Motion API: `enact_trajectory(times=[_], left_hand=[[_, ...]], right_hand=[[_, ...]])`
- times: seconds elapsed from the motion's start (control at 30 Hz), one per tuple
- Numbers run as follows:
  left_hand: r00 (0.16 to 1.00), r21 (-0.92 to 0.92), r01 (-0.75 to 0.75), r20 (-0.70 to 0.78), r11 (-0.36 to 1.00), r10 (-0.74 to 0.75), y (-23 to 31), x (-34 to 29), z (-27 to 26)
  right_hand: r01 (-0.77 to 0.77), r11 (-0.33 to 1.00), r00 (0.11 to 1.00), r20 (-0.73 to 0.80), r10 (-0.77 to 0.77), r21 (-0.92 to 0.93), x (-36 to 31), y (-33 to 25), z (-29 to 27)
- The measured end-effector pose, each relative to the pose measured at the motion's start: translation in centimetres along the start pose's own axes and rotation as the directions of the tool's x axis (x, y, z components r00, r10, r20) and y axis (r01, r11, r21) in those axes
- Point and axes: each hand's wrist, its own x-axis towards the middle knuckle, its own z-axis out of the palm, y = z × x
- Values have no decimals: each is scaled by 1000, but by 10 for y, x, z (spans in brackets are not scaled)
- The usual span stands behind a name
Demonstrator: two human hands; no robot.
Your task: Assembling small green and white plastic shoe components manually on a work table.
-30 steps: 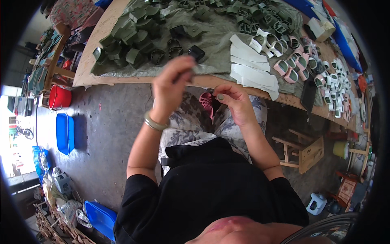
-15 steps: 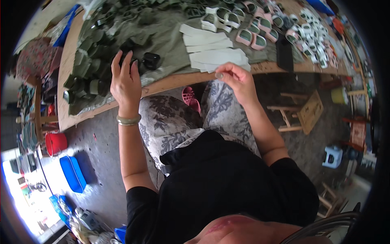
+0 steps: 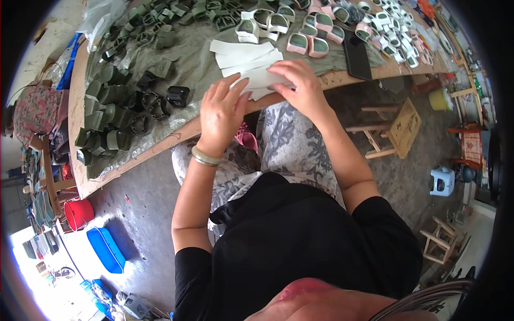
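A small stack of white flat strips (image 3: 243, 52) lies at the table's front edge, some overlapping. My right hand (image 3: 304, 90) is closed on the nearest white strip, its fingers on top and its thumb at the near side. At the strip's left end is my left hand (image 3: 218, 115), wearing a bangle, fingers loosely bent and apart. Whether its fingertips touch the strip is hard to tell. Left of that hand, a shiny black moulded piece (image 3: 178, 97) sits on the cloth, beside dark green curved pieces (image 3: 110, 115) in rows.
White sandal-like pieces (image 3: 262, 24) and pink ones (image 3: 308, 44) stand beyond the strips. A black phone (image 3: 357, 56) lies at the right edge. Below are a wooden stool (image 3: 401, 128), a red bucket (image 3: 78, 214) and a blue basin (image 3: 106, 250). Another person's patterned clothing (image 3: 40, 112) shows far left.
My left hand has moved right, from beside the black piece to the strips. My right hand has shifted slightly left and up onto the nearest strip. The view has turned a little.
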Motion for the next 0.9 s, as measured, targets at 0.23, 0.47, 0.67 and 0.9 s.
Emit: enact_trajectory(times=[0.23, 0.47, 0.67, 0.9], left_hand=[[995, -54, 99, 29, 994, -98, -12, -4, 14], [997, -35, 76, -11, 997, -76, -7, -8, 17], [999, -47, 33, -23, 998, -34, -22, -7, 24], [993, -48, 116, 6, 992, -116, -26, -9, 20]], right_hand=[[93, 988, 995, -32, -98, -119, -12, 9, 20], [123, 988, 986, -99, -132, -93, -16, 13, 19], [180, 977, 973, -125, -194, -116, -15, 31, 28], [194, 977, 971, -128, -204, -85, -12, 32, 32]])
